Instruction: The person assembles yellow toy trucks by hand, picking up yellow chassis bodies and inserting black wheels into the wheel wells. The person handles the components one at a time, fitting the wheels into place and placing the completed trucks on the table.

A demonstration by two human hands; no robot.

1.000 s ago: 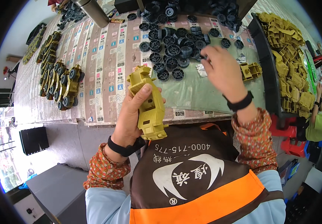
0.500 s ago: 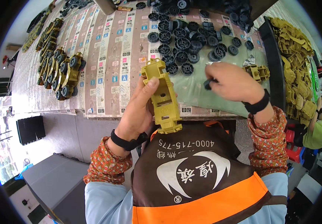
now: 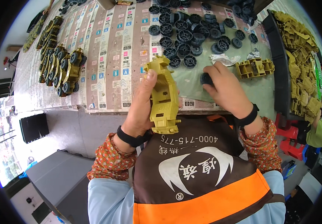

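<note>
My left hand [image 3: 140, 102] is closed around a yellow plastic toy car body [image 3: 164, 99], held upright over the table's near edge with its hollow side partly showing. Short pegs stick out at its lower end. To the right, my right hand [image 3: 226, 87] pinches a black toy wheel [image 3: 206, 79] between thumb and fingers, a little apart from the car body. Just beyond that hand lie a crumpled white cloth [image 3: 225, 59] and another yellow car body [image 3: 255, 68]. Many loose black wheels [image 3: 185, 36] are heaped farther back on the table.
Rows of yellow car bodies with black wheels [image 3: 71, 71] stand at the left of the table [image 3: 107, 86]. A dark bin [image 3: 280, 63] at the right holds piled yellow bodies [image 3: 299, 71]. Red stools [image 3: 293, 147] and a person in a green top [image 3: 319, 132] are beyond it.
My left hand has turned the car body slightly, showing more of its side. The right hand has shifted a little down and left with the wheel, uncovering the white cloth.
</note>
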